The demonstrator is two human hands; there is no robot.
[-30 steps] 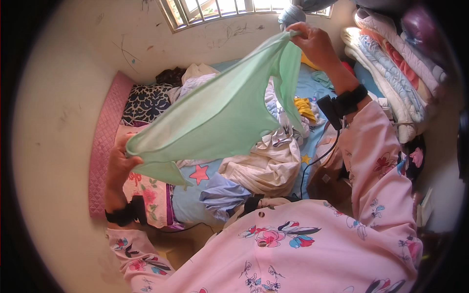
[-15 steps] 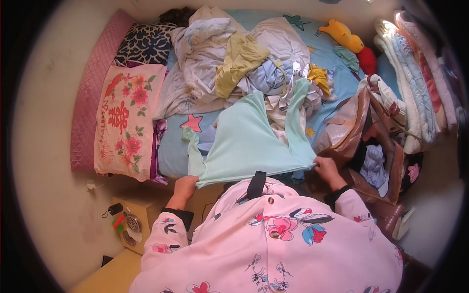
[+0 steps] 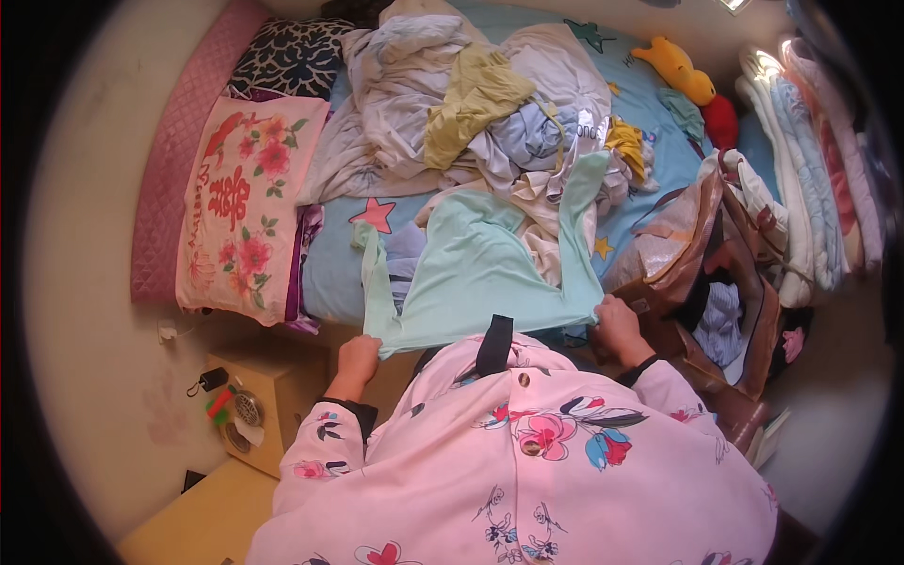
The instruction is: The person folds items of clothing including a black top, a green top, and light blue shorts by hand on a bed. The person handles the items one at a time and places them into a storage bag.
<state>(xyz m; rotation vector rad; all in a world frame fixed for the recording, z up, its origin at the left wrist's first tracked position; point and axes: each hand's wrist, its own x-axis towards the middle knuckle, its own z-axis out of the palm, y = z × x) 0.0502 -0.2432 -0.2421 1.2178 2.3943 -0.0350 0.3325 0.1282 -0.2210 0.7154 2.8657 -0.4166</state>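
A mint-green long-sleeved top (image 3: pixel 471 273) stretches over the near edge of the bed, its two sleeves reaching away from me. One lower corner of it is pinched in my left hand (image 3: pixel 359 362). My right hand (image 3: pixel 619 330) grips the opposite lower corner, so the edge between them is pulled fairly taut. Beyond the top lies a heap of pale crumpled clothes (image 3: pixel 386 122), with an olive-yellow garment (image 3: pixel 471 99) on it. A bluish garment (image 3: pixel 405 256) shows partly under the left sleeve.
Pillows, one pink and floral (image 3: pixel 250 207), lie at the bed's left end. A large brown bag (image 3: pixel 683 245) with clothes inside stands open at the right, beside folded quilts (image 3: pixel 800 169). A yellow plush toy (image 3: pixel 673 71) lies at the far right. A wooden cabinet (image 3: pixel 273 367) stands lower left.
The far part of the top has sunk and slackened onto the clothes behind it. Both hands still hold its lower corners, and the view has shifted slightly.
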